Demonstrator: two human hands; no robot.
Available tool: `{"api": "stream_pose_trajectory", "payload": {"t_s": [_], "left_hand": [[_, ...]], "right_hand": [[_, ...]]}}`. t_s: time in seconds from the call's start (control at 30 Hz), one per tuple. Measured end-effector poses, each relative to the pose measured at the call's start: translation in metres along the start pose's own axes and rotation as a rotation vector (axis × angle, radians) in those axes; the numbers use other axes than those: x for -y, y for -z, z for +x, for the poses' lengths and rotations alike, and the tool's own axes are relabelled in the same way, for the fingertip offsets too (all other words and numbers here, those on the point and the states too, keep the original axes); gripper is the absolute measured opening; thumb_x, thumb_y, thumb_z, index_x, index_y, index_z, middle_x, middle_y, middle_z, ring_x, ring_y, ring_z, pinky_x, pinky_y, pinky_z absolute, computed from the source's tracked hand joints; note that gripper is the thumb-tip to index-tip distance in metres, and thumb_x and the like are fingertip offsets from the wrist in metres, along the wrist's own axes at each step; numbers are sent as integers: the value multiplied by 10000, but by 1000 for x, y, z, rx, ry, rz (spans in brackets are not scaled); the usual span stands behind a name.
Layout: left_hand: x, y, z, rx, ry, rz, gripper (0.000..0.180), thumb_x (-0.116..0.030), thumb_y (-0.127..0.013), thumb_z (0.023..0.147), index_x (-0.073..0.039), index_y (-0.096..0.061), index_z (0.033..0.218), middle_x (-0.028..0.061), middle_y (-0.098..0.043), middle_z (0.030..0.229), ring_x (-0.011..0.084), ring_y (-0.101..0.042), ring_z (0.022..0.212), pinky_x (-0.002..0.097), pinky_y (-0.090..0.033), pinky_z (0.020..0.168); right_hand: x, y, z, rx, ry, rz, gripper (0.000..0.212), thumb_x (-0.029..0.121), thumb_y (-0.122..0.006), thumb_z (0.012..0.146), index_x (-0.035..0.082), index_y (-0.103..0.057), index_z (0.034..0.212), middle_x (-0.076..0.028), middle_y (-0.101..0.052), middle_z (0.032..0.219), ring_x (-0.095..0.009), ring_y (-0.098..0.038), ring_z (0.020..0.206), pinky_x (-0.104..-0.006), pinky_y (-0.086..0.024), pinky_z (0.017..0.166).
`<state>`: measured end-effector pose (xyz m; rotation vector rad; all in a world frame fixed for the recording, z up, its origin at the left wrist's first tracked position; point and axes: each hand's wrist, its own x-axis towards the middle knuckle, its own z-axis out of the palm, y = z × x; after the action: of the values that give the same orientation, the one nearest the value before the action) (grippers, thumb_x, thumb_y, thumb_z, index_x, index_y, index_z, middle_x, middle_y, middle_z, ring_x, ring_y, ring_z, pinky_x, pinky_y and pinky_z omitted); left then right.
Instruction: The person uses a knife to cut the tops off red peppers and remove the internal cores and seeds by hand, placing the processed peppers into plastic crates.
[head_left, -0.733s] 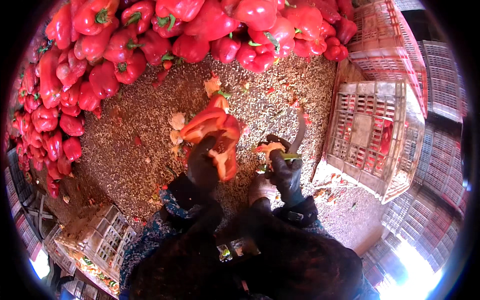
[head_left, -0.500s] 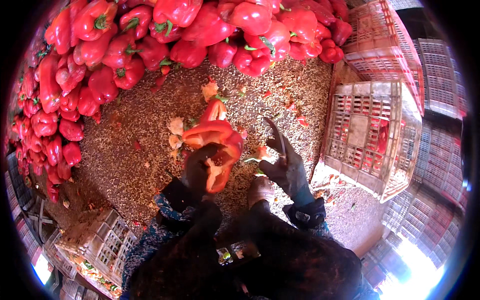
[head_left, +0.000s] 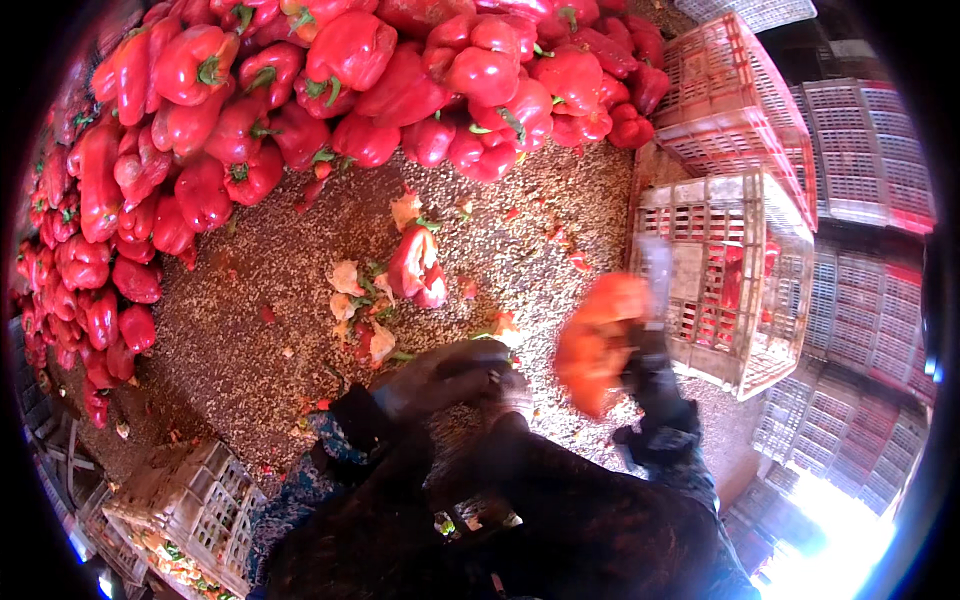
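Note:
My right hand point(head_left: 655, 375), in a dark glove and smeared by motion, grips an opened red bell pepper point(head_left: 590, 345) on its left side. A knife blade point(head_left: 656, 280), also blurred, sticks up from the same hand. My left hand point(head_left: 440, 380), gloved too, is low in the middle with nothing visible in it, its fingers pointing right and loosely extended. On the seed-covered floor beyond it lies a cut red pepper piece point(head_left: 413, 265), with pale seed cores point(head_left: 347, 280) beside it.
A big heap of whole red bell peppers point(head_left: 240, 130) fills the far and left side. At right stand a whitish crate point(head_left: 700, 270) with red pieces inside, a red crate point(head_left: 740, 120) and stacked crates point(head_left: 860, 310). Another crate point(head_left: 190, 500) is at lower left.
The opened pepper has passed from my left hand to my right and moved rightward, toward the whitish crate. My left hand has let go and turned to the right.

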<state>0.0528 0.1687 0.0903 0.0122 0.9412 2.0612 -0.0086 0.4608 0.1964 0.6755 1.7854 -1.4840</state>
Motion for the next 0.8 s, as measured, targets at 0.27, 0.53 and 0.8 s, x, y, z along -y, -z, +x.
{"api": "stream_pose_trajectory", "payload": {"t_s": [0.27, 0.53, 0.8], "left_hand": [[-26, 76, 26, -1086, -446, 1566, 570, -375, -694, 892, -63, -559, 1349, 188, -687, 1070, 361, -667, 875, 450, -555, 745], [-18, 97, 50, -906, -123, 1410, 490, -357, -690, 882, -91, -611, 1286, 186, -708, 1046, 381, -691, 921, 462, -557, 793], [-14, 68, 18, -785, -212, 359, 383, -170, -724, 906, 9, -631, 1231, 67, -713, 958, 126, -653, 827, 295, -526, 716]], "right_hand": [[-8, 190, -82, -946, 482, -635, 318, 99, -586, 954, -12, -596, 1251, -148, -693, 1049, -115, -639, 662, -238, -515, 551], [-52, 57, 19, -808, 982, -944, 334, 88, -569, 951, -15, -569, 1269, -195, -689, 1150, -172, -643, 695, -278, -516, 567], [-117, 15, 189, -659, 545, -1054, 368, 150, -678, 901, 2, -607, 1231, -206, -676, 1123, -289, -643, 843, -400, -512, 706]]}}
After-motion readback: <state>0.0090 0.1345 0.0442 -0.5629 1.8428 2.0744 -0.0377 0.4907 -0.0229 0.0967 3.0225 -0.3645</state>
